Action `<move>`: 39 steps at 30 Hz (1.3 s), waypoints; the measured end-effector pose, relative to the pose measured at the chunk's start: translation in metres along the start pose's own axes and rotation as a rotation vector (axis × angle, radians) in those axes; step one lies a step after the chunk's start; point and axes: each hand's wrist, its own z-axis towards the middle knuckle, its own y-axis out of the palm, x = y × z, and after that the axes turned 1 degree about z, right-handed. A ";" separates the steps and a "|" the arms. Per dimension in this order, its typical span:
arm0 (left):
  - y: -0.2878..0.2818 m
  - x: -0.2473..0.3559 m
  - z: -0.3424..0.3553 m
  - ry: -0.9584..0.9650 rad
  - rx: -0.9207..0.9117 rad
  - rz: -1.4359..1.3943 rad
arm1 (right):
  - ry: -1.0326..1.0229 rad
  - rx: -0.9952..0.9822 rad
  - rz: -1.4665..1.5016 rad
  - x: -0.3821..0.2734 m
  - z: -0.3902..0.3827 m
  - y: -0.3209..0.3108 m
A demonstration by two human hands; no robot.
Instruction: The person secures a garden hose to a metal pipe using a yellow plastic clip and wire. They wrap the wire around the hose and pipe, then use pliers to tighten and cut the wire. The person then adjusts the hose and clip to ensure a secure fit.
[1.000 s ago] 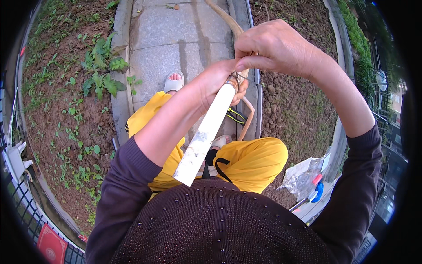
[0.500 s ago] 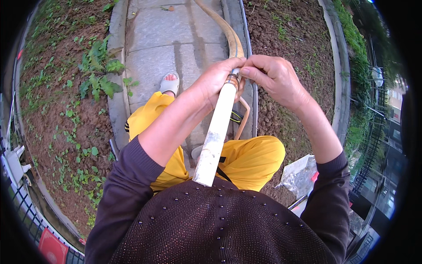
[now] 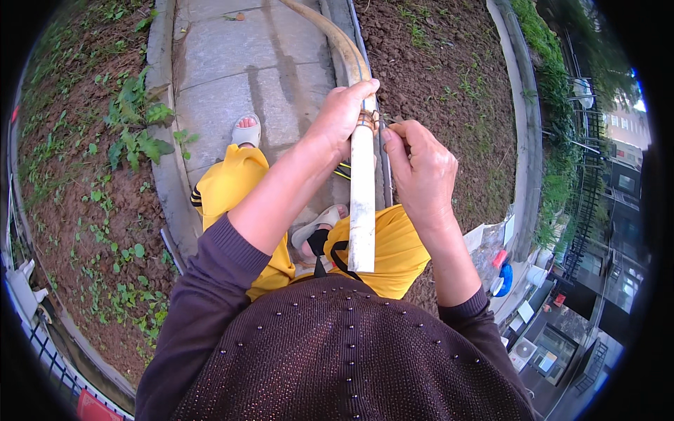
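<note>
A stained white plastic pipe [image 3: 362,203] points down toward my body, its lower end over my yellow trousers. Its upper end meets a tan hose [image 3: 344,49] with a blue stripe. Several turns of copper-coloured wire [image 3: 367,120] are wound round that joint. My left hand [image 3: 345,112] is closed round the hose just at the joint, thumb along the top, most fingers hidden underneath. To the right of the joint, my right hand [image 3: 421,165] is closed in a pinch, thumb against forefinger, at what looks like the wire's thin end.
The hose runs away along a paved path [image 3: 217,56] with raised kerbs. Soil beds flank it, a leafy plant [image 3: 140,123] growing in the left one. My sandalled feet stand on the path. At right lie clear plastic sheeting [image 3: 484,242] and a blue object [image 3: 503,279]; a fence [image 3: 593,168] stands beyond.
My right hand has drawn back from the joint, down and to the right. The pipe has swung more upright in view, and more of the wire winding shows. My left hand keeps its hold.
</note>
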 end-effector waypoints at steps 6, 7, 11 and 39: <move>0.010 -0.014 0.007 0.129 0.052 0.062 | -0.008 -0.029 -0.116 -0.005 -0.008 -0.014; 0.011 -0.016 0.009 0.147 0.085 0.085 | 0.003 -0.038 -0.102 -0.005 -0.008 -0.014; 0.012 -0.021 0.013 0.206 0.069 0.191 | 0.147 -0.161 0.033 0.000 -0.011 -0.018; 0.003 -0.006 0.022 0.172 0.063 0.240 | -0.499 -0.224 -0.514 -0.007 0.020 -0.047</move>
